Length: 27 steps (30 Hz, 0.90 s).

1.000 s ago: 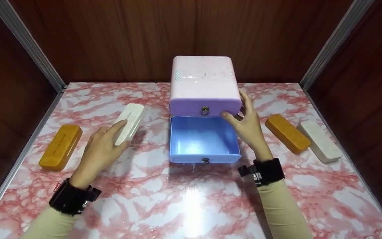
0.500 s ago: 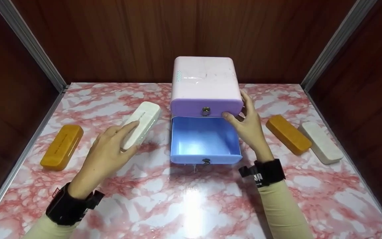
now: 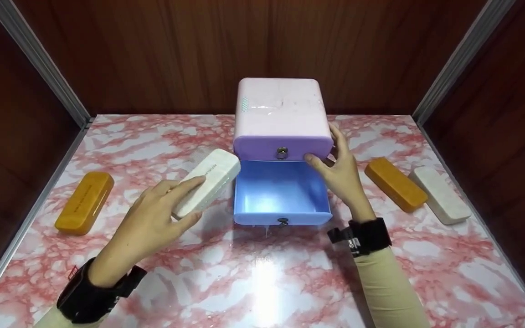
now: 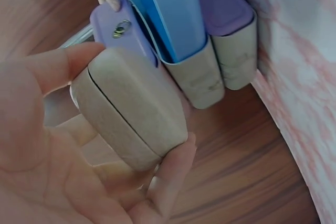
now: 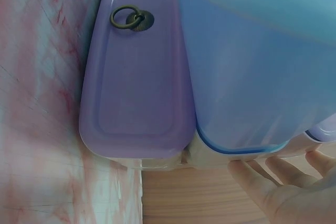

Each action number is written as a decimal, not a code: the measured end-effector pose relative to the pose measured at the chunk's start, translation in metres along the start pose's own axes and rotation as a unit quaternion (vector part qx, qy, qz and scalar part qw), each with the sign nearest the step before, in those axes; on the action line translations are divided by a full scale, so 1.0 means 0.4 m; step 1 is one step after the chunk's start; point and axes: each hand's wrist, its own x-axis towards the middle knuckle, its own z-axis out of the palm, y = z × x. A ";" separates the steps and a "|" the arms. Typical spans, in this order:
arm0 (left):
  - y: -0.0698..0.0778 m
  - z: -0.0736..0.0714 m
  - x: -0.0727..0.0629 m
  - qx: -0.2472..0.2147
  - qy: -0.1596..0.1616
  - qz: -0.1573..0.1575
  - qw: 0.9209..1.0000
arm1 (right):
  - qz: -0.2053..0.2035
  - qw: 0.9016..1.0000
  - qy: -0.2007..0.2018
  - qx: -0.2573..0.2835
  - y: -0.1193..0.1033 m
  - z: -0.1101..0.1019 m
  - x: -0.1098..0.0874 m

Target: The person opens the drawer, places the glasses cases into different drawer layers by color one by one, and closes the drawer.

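Observation:
My left hand (image 3: 153, 218) grips a white glasses case (image 3: 220, 172), thumb on the near side and fingers across the top. The case is tilted, raised over the table, its far end close to the left edge of the pulled-out blue drawer (image 3: 262, 219). That drawer belongs to a small drawer cabinet (image 3: 285, 98) with a pink top. In the left wrist view, a seam runs along the end of the case (image 4: 131, 111). My right hand (image 3: 344, 177) holds the cabinet's right side, thumb on the purple top drawer (image 3: 258, 148). A lower purple drawer (image 5: 139, 87) is shut.
An orange glasses case (image 3: 84, 202) lies on the left of the marbled table (image 3: 189, 282). On the right, another orange case (image 3: 395, 184) lies beside a second white case (image 3: 440, 195). Dark wood panels (image 3: 176, 54) enclose the back and sides.
My left hand has carried the white glasses case rightward to the blue drawer's left edge, turning it further clockwise. The right hand and the cabinet have stayed in place.

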 end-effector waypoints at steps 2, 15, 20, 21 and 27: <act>0.007 -0.001 0.000 0.000 -0.003 0.012 1.000 | -0.001 1.000 0.000 0.003 0.002 0.001 -0.001; 0.064 0.015 0.024 0.008 -0.038 0.034 0.999 | -0.007 1.000 -0.001 -0.003 0.003 -0.001 -0.001; 0.091 0.028 0.047 0.007 -0.056 0.040 0.998 | -0.004 1.000 0.001 -0.011 0.001 -0.002 -0.001; 0.095 0.030 0.052 0.007 -0.060 0.041 0.997 | -0.003 1.000 0.002 -0.012 0.001 -0.002 -0.001; 0.124 0.043 0.087 0.014 -0.075 0.049 0.996 | 0.003 1.000 0.002 -0.011 -0.003 -0.001 0.000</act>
